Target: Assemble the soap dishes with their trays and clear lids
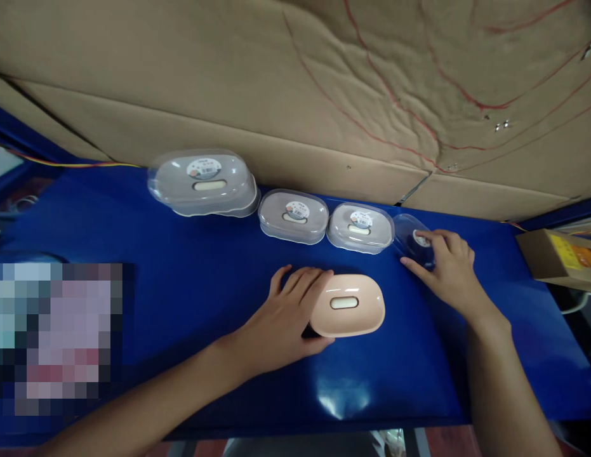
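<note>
In the head view my left hand is wrapped round the left end of a peach-coloured oval box, which has a small white oval piece in the middle of its top. The box rests on the blue tabletop. To the right, my right hand has its thumb and fingers at the edges of a clear oval lid with a round label. That lid lies beside the end of a row of boxes. My fingers cover part of the lid's right end and label.
Along the back stand a clear-lidded box, another clear-lidded box and a larger stack. Brown cardboard lines the wall behind. A carton sits at the right; a blurred patch covers the left.
</note>
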Tool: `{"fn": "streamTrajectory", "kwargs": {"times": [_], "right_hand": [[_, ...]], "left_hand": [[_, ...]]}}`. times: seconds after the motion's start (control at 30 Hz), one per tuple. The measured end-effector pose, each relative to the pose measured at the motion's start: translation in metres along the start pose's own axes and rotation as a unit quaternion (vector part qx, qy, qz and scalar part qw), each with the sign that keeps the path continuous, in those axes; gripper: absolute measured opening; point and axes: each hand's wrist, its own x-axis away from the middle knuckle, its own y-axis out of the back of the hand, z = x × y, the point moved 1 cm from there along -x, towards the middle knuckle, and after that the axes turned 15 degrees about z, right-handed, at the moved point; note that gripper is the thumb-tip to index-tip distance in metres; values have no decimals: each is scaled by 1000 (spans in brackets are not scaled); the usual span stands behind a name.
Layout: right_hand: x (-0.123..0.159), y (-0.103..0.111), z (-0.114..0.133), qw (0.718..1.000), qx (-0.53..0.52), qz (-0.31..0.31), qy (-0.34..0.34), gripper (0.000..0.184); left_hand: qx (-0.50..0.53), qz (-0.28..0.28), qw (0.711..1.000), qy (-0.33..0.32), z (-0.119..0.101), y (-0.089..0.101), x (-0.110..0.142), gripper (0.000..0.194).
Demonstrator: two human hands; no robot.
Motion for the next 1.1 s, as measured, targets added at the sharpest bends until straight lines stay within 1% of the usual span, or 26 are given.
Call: {"fn": "streamTrajectory", "kwargs": {"times": [0.07, 0.13, 0.2, 0.3, 0.37, 0.43, 0.47, 0.5, 0.6, 0.7, 0.77, 0.83, 1.1], "right_hand": [[1, 1, 0, 1000, -10, -2, -12, 81], [-2, 1, -2, 999, -40, 16, 0, 84], [-4, 3, -6, 996, -78, 31, 20, 80], [1, 19, -7, 995, -97, 16, 30, 72], [11, 35, 4, 995, -86, -8, 42, 67], [25, 48, 25, 993, -88, -20, 81, 62], [32, 53, 39, 990, -94, -15, 109, 60], [38, 55, 54, 983, -103, 12, 150, 59], [53, 51, 96, 951, -122, 107, 263, 60], [57, 42, 120, 926, -124, 159, 320, 59], [57, 37, 126, 919, -127, 169, 332, 60], [56, 34, 126, 918, -129, 170, 334, 60], [54, 31, 128, 914, -135, 176, 339, 60]], "left_hand": [[0, 5, 1000, -4, 0, 0, 0, 93], [0, 9, 1000, -7, 1, 0, 1, 94], [3, 11, 1000, -9, 2, -1, 0, 98], [14, 9, 1000, -7, 4, -3, 0, 108], [28, 8, 1000, -4, 6, -4, 0, 118], [43, 11, 999, 0, 7, -4, -1, 126], [49, 13, 999, 2, 8, -5, -1, 128], [54, 16, 998, 3, 9, -5, -2, 129], [62, 14, 998, 1, 10, -5, -2, 126], [72, 12, 997, -12, 11, -5, -2, 115], [78, 15, 997, -21, 11, -6, -2, 110], [78, 18, 996, -25, 10, -6, -2, 109], [68, 15, 997, -25, 12, -10, -2, 113]]}}
